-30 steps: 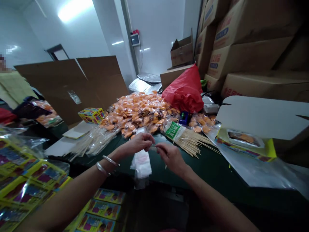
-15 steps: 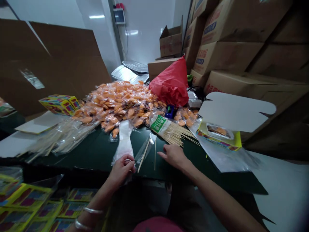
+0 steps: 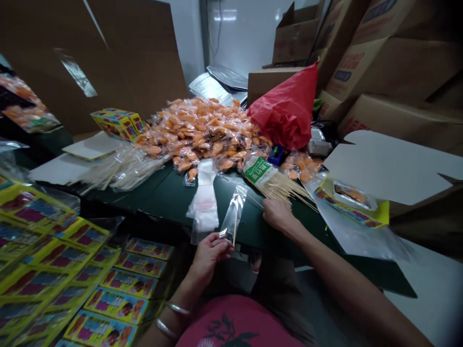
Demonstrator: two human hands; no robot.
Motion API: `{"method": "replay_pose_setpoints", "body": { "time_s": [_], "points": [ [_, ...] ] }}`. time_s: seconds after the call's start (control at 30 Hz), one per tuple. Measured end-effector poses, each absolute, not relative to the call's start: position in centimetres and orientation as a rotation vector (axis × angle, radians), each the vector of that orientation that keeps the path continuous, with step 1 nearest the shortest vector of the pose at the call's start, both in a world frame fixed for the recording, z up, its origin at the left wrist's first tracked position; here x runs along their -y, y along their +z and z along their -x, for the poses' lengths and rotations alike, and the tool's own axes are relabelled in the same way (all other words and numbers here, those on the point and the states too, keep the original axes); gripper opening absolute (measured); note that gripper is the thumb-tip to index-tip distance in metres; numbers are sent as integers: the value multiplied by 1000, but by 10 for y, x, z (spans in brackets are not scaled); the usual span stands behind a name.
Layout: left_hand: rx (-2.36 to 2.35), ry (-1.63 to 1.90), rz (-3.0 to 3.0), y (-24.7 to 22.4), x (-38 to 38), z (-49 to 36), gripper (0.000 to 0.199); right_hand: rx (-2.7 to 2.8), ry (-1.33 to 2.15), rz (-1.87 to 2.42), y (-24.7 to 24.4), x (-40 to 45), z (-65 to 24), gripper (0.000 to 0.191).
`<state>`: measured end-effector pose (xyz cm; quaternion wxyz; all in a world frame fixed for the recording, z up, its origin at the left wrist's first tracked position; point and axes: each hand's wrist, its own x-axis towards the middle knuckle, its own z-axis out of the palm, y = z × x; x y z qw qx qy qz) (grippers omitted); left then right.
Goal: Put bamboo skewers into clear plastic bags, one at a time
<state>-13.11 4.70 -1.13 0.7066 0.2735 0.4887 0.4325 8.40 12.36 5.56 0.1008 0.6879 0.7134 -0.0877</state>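
Observation:
My left hand (image 3: 212, 254) pinches the near end of a narrow clear plastic bag (image 3: 228, 217) at the table's front edge. A bamboo stick (image 3: 236, 222) runs along that bag; whether it lies inside or beneath is unclear. To the right, my right hand (image 3: 278, 215) is closed on another thin bamboo stick (image 3: 256, 200), whose far end points up-left toward the bag's top. Just beyond this hand lies an opened pack of bamboo sticks (image 3: 277, 185) with a green label. A stack of flat clear bags (image 3: 206, 205) rests left of the bag in my hand.
Behind lies a big heap of wrapped orange pieces (image 3: 206, 127), beside a red plastic bag (image 3: 285, 108). Bagged sticks (image 3: 126, 168) lie left. An open yellow box (image 3: 379, 212) stands right. Packed yellow boxes (image 3: 115, 299) fill the space below left. Cartons (image 3: 408, 67) rise at right.
My left hand has moved from the bag stack to the single bag and grips its near end. My right hand has closed on a stick that lay loose. The view has tilted down and turned left.

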Motion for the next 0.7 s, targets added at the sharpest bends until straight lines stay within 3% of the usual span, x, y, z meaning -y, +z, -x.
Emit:
{"method": "replay_pose_setpoints", "body": {
  "time_s": [0.13,0.23,0.33,0.7],
  "points": [
    [-1063,950,-601,-14,-48,129,36,-2306,-329,-2048,70,-73,-95,27],
    [-1062,970,-607,-15,-51,128,41,-2728,-945,-1741,73,-31,-92,21],
    [-1075,1002,-627,-15,-52,127,40,-2767,-1253,-1623,66,-12,-85,25],
    [-1117,1058,-609,-20,-48,128,44,-2629,-1316,-1899,40,-9,-87,28]
  ]
}}
